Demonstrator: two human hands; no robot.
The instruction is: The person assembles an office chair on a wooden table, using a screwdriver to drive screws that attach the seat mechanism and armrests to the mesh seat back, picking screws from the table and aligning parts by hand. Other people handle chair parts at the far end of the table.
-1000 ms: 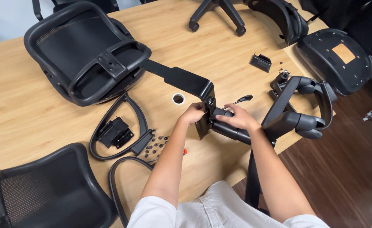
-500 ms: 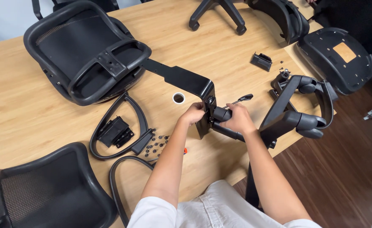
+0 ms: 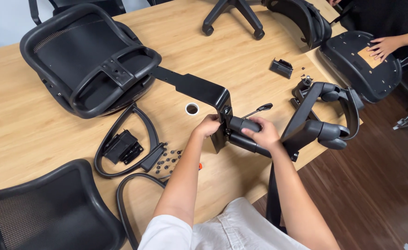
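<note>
Hands both at bracket: left hand fingers curled on its end, right hand clamped round black mechanism. Screws loose left of bracket; fitting looks unfinished.

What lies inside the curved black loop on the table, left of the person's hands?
Inside the curved black loop lies a small black boxy part, flat on the wooden table. Its underside and whatever it covers are hidden. Loose black screws sit just outside the loop.

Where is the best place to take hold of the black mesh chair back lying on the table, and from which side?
Probably the curved black bar arching over the chair back: it stands clear of the mesh, so fingers can wrap under it. Come from above, on the side nearest the person; the bracket arm is on its right.
</note>
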